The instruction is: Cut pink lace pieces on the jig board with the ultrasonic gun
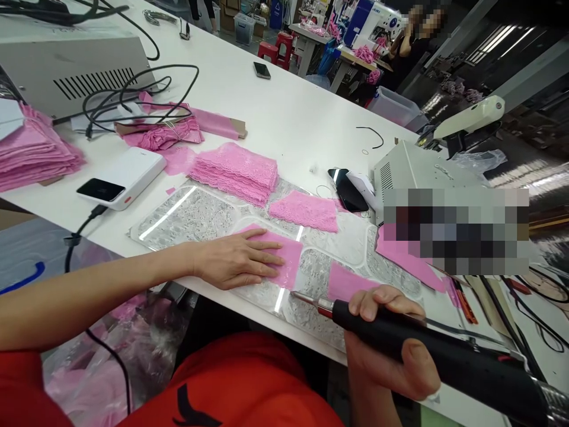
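Observation:
My left hand (pixel 237 258) lies flat, fingers stretched out, on a pink lace piece (pixel 288 258) that rests on a patterned glass plate (pixel 195 216) at the table's near edge. My right hand (pixel 384 350) is wrapped round the black handle of a heated cutting tool (pixel 444 350). The tool's thin metal tip (pixel 306 298) points left, just off the lower corner of that lace piece. Another pink piece (pixel 347 281) lies by the tool, and one more (pixel 304 212) lies farther back. A stack of pink lace (pixel 235 169) sits behind the plate.
On the white table stand a grey machine box (pixel 71 65) with black cables, a white power bank (pixel 120 178), folded pink fabric (pixel 31 151) at left, a phone (pixel 261 70) and a second grey unit (pixel 413 169) at right. People work at sewing stations beyond.

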The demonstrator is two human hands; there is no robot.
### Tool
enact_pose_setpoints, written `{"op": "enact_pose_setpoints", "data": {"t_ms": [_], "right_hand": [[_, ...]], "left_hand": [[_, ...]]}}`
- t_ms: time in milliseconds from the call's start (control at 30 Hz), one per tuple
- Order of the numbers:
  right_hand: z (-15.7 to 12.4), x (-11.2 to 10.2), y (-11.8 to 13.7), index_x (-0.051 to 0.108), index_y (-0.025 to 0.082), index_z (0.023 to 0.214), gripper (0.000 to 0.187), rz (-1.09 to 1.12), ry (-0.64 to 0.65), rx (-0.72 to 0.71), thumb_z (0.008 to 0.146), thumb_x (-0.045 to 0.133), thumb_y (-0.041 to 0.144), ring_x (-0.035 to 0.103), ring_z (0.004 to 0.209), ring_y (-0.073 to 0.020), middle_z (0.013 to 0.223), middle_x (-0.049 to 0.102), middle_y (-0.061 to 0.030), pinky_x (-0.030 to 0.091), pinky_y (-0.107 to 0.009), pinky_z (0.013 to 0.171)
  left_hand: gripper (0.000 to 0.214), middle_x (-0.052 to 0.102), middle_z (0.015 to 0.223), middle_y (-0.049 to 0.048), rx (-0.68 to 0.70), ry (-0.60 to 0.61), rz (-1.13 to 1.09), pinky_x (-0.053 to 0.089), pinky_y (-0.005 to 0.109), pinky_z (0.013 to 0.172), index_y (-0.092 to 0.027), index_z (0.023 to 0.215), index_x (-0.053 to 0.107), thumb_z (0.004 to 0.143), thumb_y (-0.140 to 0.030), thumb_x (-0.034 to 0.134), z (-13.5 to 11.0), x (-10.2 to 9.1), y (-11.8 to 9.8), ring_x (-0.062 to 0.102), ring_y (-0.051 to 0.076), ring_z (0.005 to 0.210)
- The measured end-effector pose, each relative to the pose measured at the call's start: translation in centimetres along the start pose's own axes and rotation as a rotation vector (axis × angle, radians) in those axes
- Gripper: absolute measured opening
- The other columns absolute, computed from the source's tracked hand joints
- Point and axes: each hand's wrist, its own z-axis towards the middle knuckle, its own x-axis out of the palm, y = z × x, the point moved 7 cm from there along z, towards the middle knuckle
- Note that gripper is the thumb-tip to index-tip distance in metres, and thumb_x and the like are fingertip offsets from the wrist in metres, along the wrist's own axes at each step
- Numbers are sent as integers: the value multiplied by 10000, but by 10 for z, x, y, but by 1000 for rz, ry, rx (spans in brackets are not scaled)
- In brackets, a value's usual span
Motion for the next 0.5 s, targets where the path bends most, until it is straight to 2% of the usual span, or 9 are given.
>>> {"op": "enact_pose_setpoints", "data": {"t_ms": [267, 500], "right_hand": [[0, 0, -1, 631, 184, 858, 256, -12, -10, 1, 712, 501, 350, 472, 565, -101, 811, 533, -15, 433, -295, 522], [-1, 2, 0, 637, 180, 876, 267, -3, -11, -10, 714, 499, 341, 480, 568, -102, 816, 537, -15, 433, -290, 511]], "left_hand": [[357, 590, 1372, 63, 23, -100, -25, 96, 464, 1220, -267, 1297, 610, 960, -240, 494, -3, -6, -1, 376, 252, 1414], [349, 582, 1379, 71, 15, -86, 0, 125, 481, 1213, -242, 1294, 611, 974, -253, 472, -3, -3, -1, 387, 265, 1407]]}}
